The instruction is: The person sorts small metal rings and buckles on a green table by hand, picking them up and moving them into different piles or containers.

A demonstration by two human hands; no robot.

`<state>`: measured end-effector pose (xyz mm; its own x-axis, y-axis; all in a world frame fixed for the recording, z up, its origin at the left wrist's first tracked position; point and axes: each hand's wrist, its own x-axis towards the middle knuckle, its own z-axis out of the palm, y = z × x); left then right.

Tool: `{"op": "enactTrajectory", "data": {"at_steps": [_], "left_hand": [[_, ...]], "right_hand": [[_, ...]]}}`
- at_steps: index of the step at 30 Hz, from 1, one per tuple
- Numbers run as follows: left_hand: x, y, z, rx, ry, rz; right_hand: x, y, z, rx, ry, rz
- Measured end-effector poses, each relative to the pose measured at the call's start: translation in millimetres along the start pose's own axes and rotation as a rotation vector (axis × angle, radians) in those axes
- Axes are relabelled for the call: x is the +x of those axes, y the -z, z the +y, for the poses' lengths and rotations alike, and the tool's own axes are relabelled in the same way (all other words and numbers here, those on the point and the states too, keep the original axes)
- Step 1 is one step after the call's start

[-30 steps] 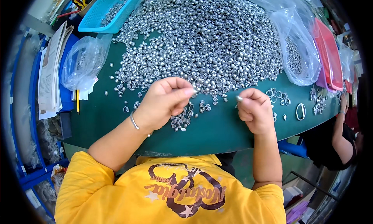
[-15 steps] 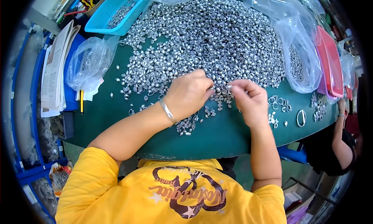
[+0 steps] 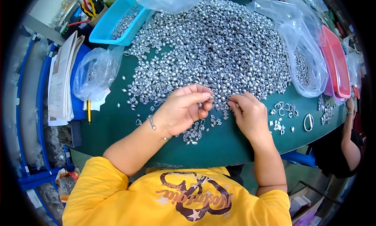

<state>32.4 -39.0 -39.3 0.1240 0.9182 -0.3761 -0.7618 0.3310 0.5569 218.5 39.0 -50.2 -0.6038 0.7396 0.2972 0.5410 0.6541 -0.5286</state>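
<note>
A wide heap of small silver metal pieces (image 3: 219,49), many shaped like hollow drops, spreads over the green table (image 3: 211,155). At its near edge, my left hand (image 3: 181,111) is turned partly palm up. Its thumb and forefinger pinch a small silver piece (image 3: 211,96), while the other fingers curl. My right hand (image 3: 250,115) is to the right, knuckles up, with its thumb and fingers closed at the heap's edge; whatever lies between those fingertips is hidden. Just below my left hand sits a small separate cluster of silver pieces (image 3: 192,135).
At the far left are a blue basket (image 3: 127,38), a plastic bag (image 3: 96,71) and a stack of papers (image 3: 62,77). On the right are a large clear bag (image 3: 307,65), a red basket (image 3: 335,61), silver rings (image 3: 284,108) and a bracelet-like loop (image 3: 308,123). Another person's arm (image 3: 346,136) shows beyond.
My left hand has rolled from knuckles up to partly palm up, showing a pinched piece. My right hand has come down onto the heap's edge. The whole view has shifted slightly.
</note>
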Motion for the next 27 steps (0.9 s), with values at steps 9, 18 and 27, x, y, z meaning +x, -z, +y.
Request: {"op": "enactTrajectory", "data": {"at_steps": [9, 18, 27], "left_hand": [[0.0, 13.1, -4.5, -0.274, 0.116, -0.039], [-4.1, 13.6, -2.3, -0.206, 0.000, -0.040], [23.9, -7.9, -10.2, 1.563, -0.768, 0.047]], "right_hand": [[3.0, 3.0, 3.2, 0.472, -0.293, -0.021], [2.5, 5.2, 7.7, 0.413, -0.212, -0.056], [-0.2, -0.8, 0.1, 0.009, -0.025, -0.028]]}}
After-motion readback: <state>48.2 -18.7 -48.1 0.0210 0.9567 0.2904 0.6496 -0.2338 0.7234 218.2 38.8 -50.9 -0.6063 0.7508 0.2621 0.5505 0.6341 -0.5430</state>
